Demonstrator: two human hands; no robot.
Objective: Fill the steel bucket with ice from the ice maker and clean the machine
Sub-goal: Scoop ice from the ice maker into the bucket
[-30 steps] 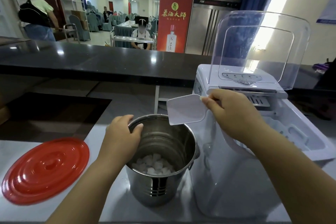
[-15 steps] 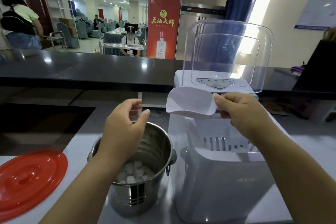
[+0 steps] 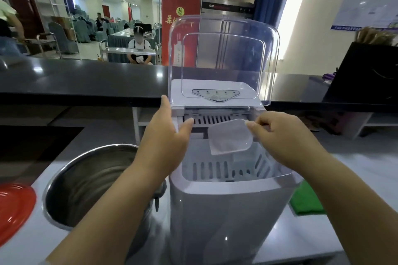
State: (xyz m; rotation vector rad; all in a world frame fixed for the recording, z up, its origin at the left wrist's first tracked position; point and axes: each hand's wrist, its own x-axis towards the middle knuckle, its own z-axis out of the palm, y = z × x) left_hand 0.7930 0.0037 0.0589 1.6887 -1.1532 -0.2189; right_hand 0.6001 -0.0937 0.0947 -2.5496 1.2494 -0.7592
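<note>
The white ice maker (image 3: 226, 211) stands in front of me with its clear lid (image 3: 224, 58) raised upright. My right hand (image 3: 282, 137) pinches the handle of a white plastic scoop (image 3: 229, 136), which hangs over the slotted ice basket (image 3: 215, 170). My left hand (image 3: 167, 135) rests against the machine's upper left edge, fingers straight, thumb toward the vent slots. The steel bucket (image 3: 86, 183) stands to the left of the machine, partly behind my left forearm; its contents are hidden from here.
A red round lid (image 3: 15, 208) lies at the far left on the white counter (image 3: 323, 232). A green cloth (image 3: 305, 200) lies right of the machine. A black raised counter (image 3: 86, 79) runs behind. A black bag (image 3: 366, 75) stands at the right.
My left hand left the bucket rim and went up to the machine's left edge. My right hand swung the scoop from over the bucket to over the ice basket. My view shifted right.
</note>
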